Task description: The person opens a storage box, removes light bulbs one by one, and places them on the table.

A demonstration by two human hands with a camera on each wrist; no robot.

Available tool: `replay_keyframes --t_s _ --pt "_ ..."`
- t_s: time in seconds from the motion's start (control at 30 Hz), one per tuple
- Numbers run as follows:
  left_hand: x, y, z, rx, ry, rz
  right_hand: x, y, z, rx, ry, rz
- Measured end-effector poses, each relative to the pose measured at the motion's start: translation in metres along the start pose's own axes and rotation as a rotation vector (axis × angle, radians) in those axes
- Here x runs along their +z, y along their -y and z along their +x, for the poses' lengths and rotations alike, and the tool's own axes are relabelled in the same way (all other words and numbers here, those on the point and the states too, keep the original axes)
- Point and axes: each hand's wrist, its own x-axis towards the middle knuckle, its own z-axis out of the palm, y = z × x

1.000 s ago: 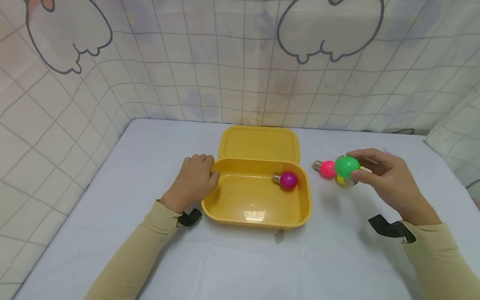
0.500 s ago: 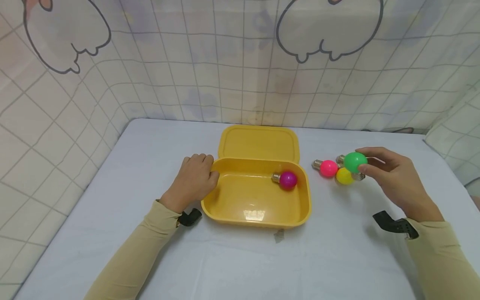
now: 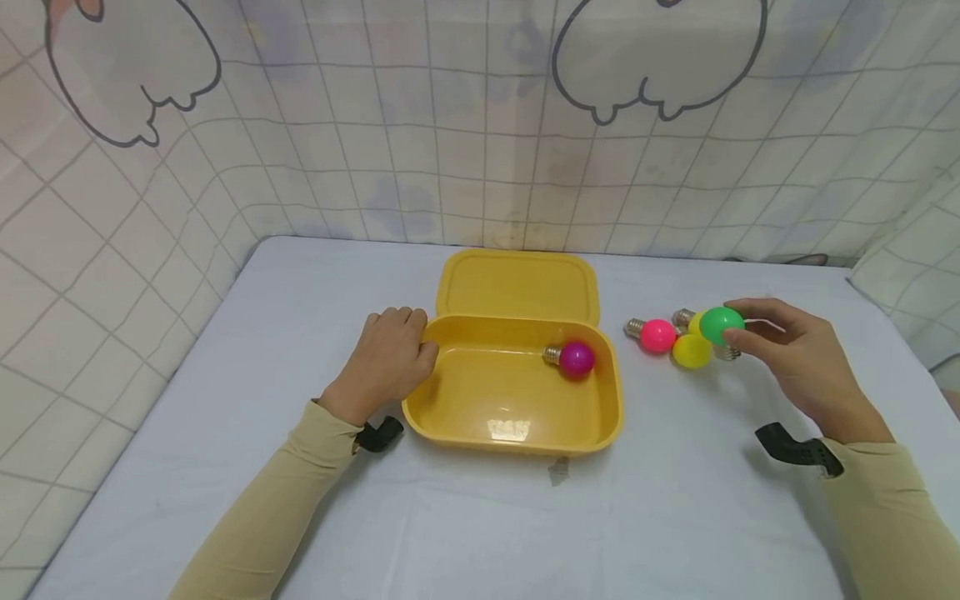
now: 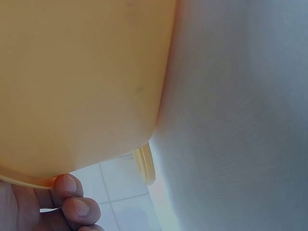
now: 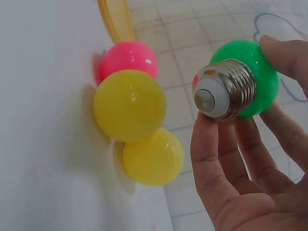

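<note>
My left hand (image 3: 382, 362) grips the left rim of a yellow plastic box (image 3: 480, 396); in the left wrist view its curled fingertips (image 4: 83, 208) show at the box's edge. A purple light bulb (image 3: 577, 360) lies inside, towards the box's right end. Over on the right, my right hand (image 3: 806, 367) holds a green light bulb (image 3: 722, 324) between thumb and fingers, above the table. In the right wrist view its metal screw base (image 5: 224, 91) faces the camera. Close by lie a pink bulb (image 3: 657, 336) and two yellow bulbs, one nearer (image 3: 692, 352) and one farther back (image 3: 695, 322).
Behind the box, its yellow lid (image 3: 517, 285) lies flat on the white-covered table (image 3: 480, 525). A checked cloth (image 3: 465, 133) hangs along the table's back and sides. A small grey patch (image 3: 558, 471) marks the table in front of the box.
My right hand has moved to the right with the green bulb, so more of the yellow bulbs shows. The left hand and the box have stayed in place.
</note>
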Motion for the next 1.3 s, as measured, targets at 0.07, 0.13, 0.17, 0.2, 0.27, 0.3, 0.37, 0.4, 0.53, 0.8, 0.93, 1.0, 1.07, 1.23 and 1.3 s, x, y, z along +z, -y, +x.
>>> replay_keyframes --t_s 0.07,0.13,0.17,0.2,0.27,0.3,0.37,0.4,0.53,0.8,0.93,1.0,1.07,1.23,1.3 --pt "0.0 0.0 0.0 -0.001 0.002 -0.003 -0.001 -0.003 0.0 -0.003 -0.004 -0.023" --pt "-0.001 -0.001 0.0 0.0 0.004 -0.007 -0.001 -0.006 0.001 -0.005 -0.006 -0.032" --pt "-0.001 -0.001 0.0 -0.001 0.006 -0.008 -0.002 -0.008 0.001 -0.006 -0.008 -0.038" --pt "-0.001 0.0 0.0 -0.001 0.007 -0.01 -0.002 -0.01 0.001 -0.007 -0.01 -0.044" --pt "-0.001 0.0 0.0 -0.002 0.008 -0.011 -0.003 -0.013 0.002 -0.004 -0.015 -0.055" --pt "0.0 0.0 0.0 -0.002 0.008 -0.012 -0.003 -0.014 0.002 -0.003 -0.018 -0.064" --pt "0.0 0.0 0.0 -0.002 0.007 -0.013 -0.004 -0.016 0.002 0.002 -0.02 -0.09" --pt "0.0 0.001 0.0 -0.002 0.007 -0.013 -0.004 -0.017 0.002 0.006 -0.021 -0.102" --pt "0.0 0.0 0.0 -0.002 0.006 -0.012 -0.005 -0.021 0.002 0.013 -0.015 -0.141" --pt "0.0 0.001 0.0 0.008 -0.007 -0.01 -0.005 -0.025 0.002 -0.034 -0.024 -0.155" --pt "0.0 0.001 -0.001 0.007 -0.005 -0.013 -0.005 -0.026 0.0 -0.043 -0.032 -0.163" --pt "0.001 0.001 0.0 0.005 -0.001 -0.013 -0.006 -0.027 0.0 -0.041 -0.034 -0.162" --pt "0.002 0.002 0.0 0.001 0.003 -0.013 -0.007 -0.028 -0.001 -0.036 -0.033 -0.169" --pt "0.001 0.001 0.0 -0.005 0.008 -0.016 -0.008 -0.032 0.0 0.0 -0.024 -0.211" --pt "0.0 0.0 -0.001 -0.006 0.008 -0.016 -0.008 -0.034 0.0 0.011 -0.018 -0.227"
